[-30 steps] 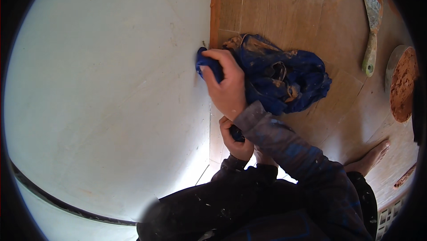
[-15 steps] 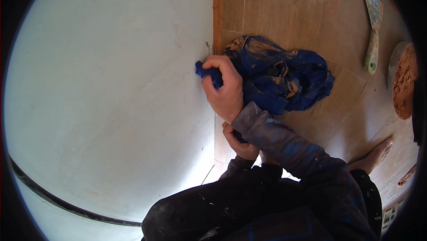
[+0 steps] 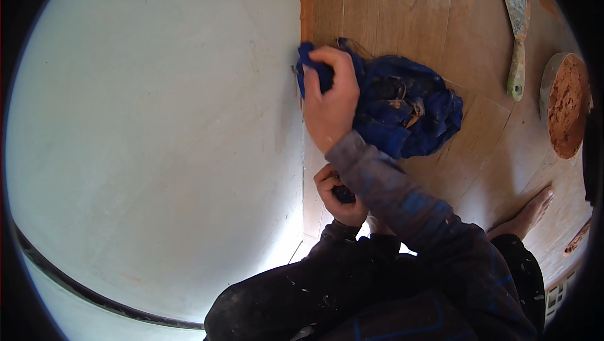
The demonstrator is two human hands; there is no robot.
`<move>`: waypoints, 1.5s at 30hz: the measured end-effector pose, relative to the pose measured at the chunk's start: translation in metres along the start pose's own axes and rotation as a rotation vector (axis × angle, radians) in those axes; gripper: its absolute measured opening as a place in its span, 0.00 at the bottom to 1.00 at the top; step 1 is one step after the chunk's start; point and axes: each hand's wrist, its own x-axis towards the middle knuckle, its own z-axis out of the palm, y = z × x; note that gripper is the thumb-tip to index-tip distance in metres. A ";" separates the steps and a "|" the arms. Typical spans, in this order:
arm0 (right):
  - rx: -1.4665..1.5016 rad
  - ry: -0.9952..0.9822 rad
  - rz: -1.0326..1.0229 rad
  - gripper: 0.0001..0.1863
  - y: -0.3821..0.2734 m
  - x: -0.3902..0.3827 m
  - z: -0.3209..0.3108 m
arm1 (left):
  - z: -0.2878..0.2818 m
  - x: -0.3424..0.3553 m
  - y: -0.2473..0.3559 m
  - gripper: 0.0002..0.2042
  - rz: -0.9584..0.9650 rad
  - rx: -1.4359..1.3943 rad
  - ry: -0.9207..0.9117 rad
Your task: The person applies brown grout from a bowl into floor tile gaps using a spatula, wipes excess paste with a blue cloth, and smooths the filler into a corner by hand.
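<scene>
A blue cloth (image 3: 402, 108), smeared with orange-brown filler, lies bunched on the wood-look floor beside the white wall. My right hand (image 3: 333, 95) is closed on a fold of this cloth, pinched between thumb and fingers. That fold is at the bottom edge of the wall, by the orange strip in the joint. Below the right wrist, my left hand (image 3: 340, 199) curls around something dark. The right sleeve partly covers it, so I cannot make out what it is.
The white wall (image 3: 157, 121) fills the left side. At the far right a putty knife (image 3: 518, 45) lies on the floor (image 3: 390, 1). A round tub (image 3: 547, 89) of orange-brown filler stands near it. My bare foot (image 3: 528, 212) rests below the tub.
My right hand has moved up along the wall's foot, away from me, dragging the cloth's near end with it. The cloth's bunched shape has shifted. My left hand has hardly moved.
</scene>
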 end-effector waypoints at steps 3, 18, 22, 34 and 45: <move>-0.046 -0.049 -0.041 0.12 0.002 -0.002 0.005 | -0.001 0.008 -0.002 0.32 0.032 0.078 0.041; 0.183 0.011 0.248 0.09 -0.027 0.037 -0.025 | 0.027 0.069 0.036 0.47 0.179 0.103 -0.212; 0.119 0.126 -0.013 0.08 -0.021 0.112 -0.009 | 0.045 0.118 0.044 0.39 0.110 0.089 -0.321; -0.387 0.005 -0.313 0.15 -0.014 0.280 0.056 | 0.113 0.218 0.090 0.34 0.341 0.161 -0.284; -0.342 -0.127 -0.382 0.15 -0.003 0.264 0.052 | 0.108 0.211 0.081 0.31 0.326 0.132 -0.297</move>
